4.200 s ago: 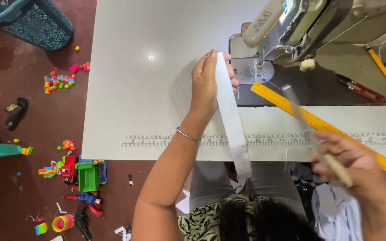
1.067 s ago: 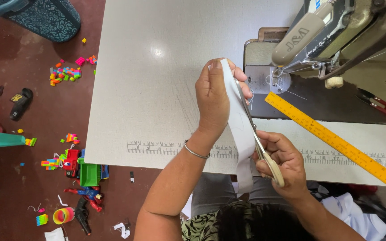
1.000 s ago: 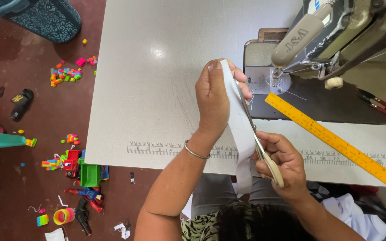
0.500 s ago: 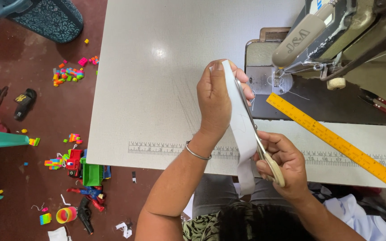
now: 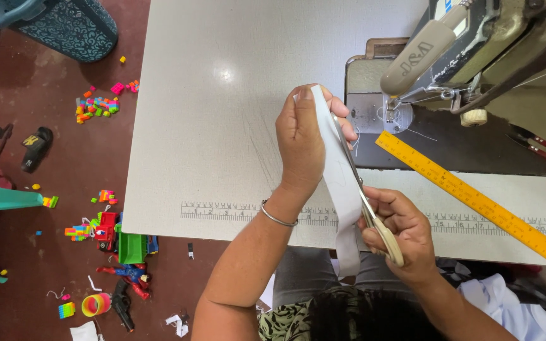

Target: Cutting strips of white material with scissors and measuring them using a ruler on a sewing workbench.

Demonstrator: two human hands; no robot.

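Wide pale table (image 5: 222,126) across the middle, printed measuring scale (image 5: 235,211) along its near edge. Sewing machine (image 5: 469,44) at far right, yellow ruler (image 5: 475,199) slanting from it toward the near right corner. Left of the table, dark red floor strewn with bright toy blocks (image 5: 99,104) and a toy truck (image 5: 121,237).

Over the near edge, a long white strip (image 5: 339,189), long axis running near to far, upper end pinched by the closed fingers of the left hand (image 5: 301,142), lower end hanging past the table edge. Right hand (image 5: 402,237) nearer, just right of the strip, curled shut through the handles of scissors (image 5: 364,202), blades lying up along the strip's right edge toward the left fingers.
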